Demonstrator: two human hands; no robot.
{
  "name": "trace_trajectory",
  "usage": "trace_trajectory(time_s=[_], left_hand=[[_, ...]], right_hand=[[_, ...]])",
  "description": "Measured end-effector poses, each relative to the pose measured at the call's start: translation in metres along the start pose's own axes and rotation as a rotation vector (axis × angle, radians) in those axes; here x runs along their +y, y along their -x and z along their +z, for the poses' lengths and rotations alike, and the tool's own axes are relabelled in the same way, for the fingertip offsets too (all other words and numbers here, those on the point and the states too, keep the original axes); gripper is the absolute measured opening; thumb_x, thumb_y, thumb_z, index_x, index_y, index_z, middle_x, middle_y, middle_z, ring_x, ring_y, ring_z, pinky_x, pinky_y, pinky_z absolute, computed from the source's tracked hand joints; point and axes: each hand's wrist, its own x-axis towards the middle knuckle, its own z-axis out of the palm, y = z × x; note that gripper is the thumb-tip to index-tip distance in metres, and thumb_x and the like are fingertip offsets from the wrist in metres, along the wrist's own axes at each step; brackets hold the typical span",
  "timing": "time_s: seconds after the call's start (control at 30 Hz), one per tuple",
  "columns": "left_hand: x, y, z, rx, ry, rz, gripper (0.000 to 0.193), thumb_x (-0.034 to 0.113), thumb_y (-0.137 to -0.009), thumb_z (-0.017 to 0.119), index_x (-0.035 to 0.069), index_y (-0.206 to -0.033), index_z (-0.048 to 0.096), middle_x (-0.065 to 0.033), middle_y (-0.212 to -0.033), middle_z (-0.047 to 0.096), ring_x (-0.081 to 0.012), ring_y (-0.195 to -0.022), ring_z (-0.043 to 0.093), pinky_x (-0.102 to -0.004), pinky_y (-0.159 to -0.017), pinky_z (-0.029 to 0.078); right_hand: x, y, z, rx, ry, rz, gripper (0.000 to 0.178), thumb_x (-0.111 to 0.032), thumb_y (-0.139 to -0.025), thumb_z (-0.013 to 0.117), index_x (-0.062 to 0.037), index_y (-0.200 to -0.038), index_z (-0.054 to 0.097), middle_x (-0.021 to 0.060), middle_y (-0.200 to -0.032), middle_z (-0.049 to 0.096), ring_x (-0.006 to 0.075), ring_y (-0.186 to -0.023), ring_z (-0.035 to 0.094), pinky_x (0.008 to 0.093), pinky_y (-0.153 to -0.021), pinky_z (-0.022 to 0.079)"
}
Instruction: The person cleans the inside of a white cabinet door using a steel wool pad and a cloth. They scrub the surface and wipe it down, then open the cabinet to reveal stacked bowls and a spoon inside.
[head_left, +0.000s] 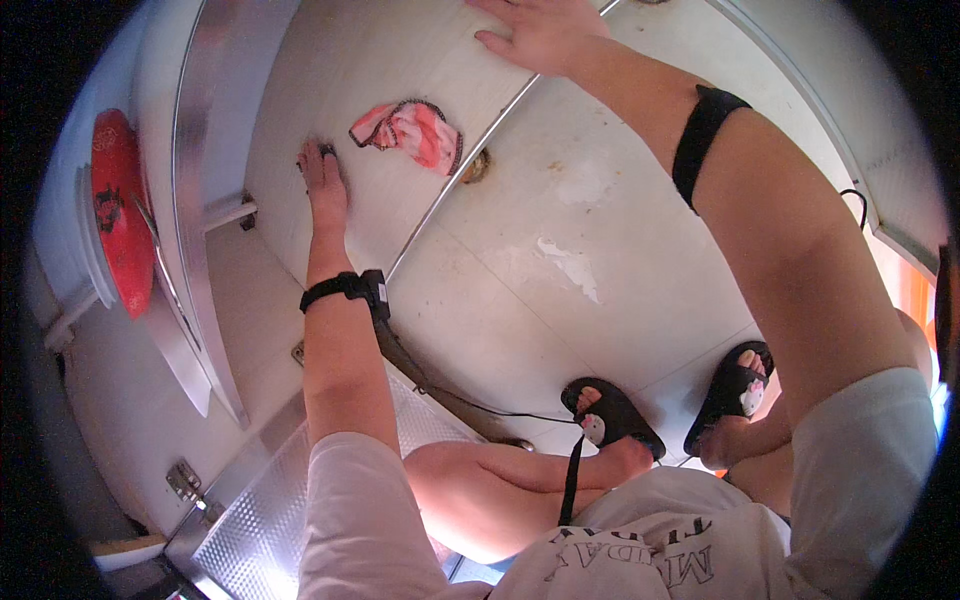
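Note:
My left hand (324,175) lies with its fingers stretched out on a pale panel (300,240), holding nothing. To its right is a crumpled pink and white cloth (425,135) with dark edging, apart from both hands. My right hand (545,38) rests farther off at the top of the picture, beyond the cloth, near the upper end of a thin metal strip (455,185). Its fingers are apart, and some are cut off by the picture's edge. Black bands sit round both arms; the left wrist one carries a small box.
At the left stands an upright panel with a metal edge (195,200), with a red flat object (122,210) beside it. A dimpled metal sheet (255,535) and a hinge (186,482) are low on the left. A thin black cable (480,405) runs near my sandals (612,415).

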Motion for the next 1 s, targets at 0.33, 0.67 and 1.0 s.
trace_trajectory(time_s=[0.33, 0.67, 1.0], left_hand=[[0.093, 0.133, 0.026, 0.161, 0.071, -0.329, 0.058, 0.029, -0.106, 0.041, -0.005, -0.152, 0.033, -0.0252, -0.16, 0.029, -0.0408, -0.151, 0.019, -0.049, -0.125, 0.01], [0.066, 0.123, 0.004, 0.24, -0.079, -0.558, 0.046, 0.023, -0.103, 0.046, -0.006, -0.138, 0.046, -0.0289, -0.142, 0.048, -0.0434, -0.133, 0.041, -0.0536, -0.116, 0.026], [0.205, 0.092, 0.083, 0.04, 0.06, -0.076, 0.057, 0.02, -0.104, 0.047, -0.003, -0.154, 0.032, -0.025, -0.162, 0.027, -0.0408, -0.152, 0.017, -0.0499, -0.125, 0.009]], right_hand=[[0.015, -0.001, -0.015, -0.017, -0.037, 0.023, 0.059, -0.048, -0.097, 0.049, -0.0135, -0.145, 0.052, 0.0091, -0.157, 0.042, 0.0283, -0.149, 0.029, 0.0478, -0.125, 0.017], [0.025, 0.0, -0.024, -0.018, -0.042, 0.034, 0.06, -0.047, -0.095, 0.051, -0.0131, -0.145, 0.052, 0.0094, -0.155, 0.043, 0.0287, -0.149, 0.03, 0.0482, -0.124, 0.017], [0.037, -0.007, -0.025, 0.016, -0.117, 0.024, 0.058, -0.046, -0.094, 0.053, -0.0128, -0.142, 0.055, 0.0097, -0.154, 0.045, 0.0287, -0.148, 0.031, 0.0481, -0.124, 0.018]])
